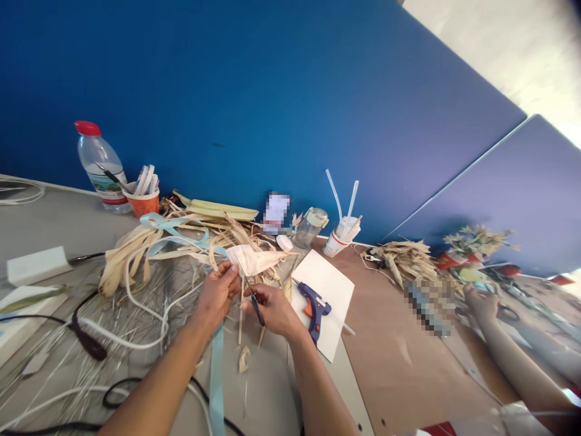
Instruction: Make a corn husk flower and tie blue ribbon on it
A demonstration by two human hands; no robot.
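Note:
My left hand [216,297] pinches the near edge of a pale, pointed piece of corn husk [256,260] above the table. Closed around dark-handled scissors [256,304] is my right hand [275,310], just to the right of the left one. The scissor blades reach up to the husk's lower edge; whether they are apart is too small to tell. Behind and left of my hands lies a heap of dried husks [122,260] with a light blue ribbon [158,223] across it. A blue glue gun [318,312] rests on a white sheet [336,281] beside my right hand.
Along the blue partition [272,91] stand a bottle [102,172], an orange cup [143,201], a glass jar [311,227] and a cup with glue sticks [338,237]. Thin wires and cords [149,345] cover the left side. Another person's arms [503,351] are at right.

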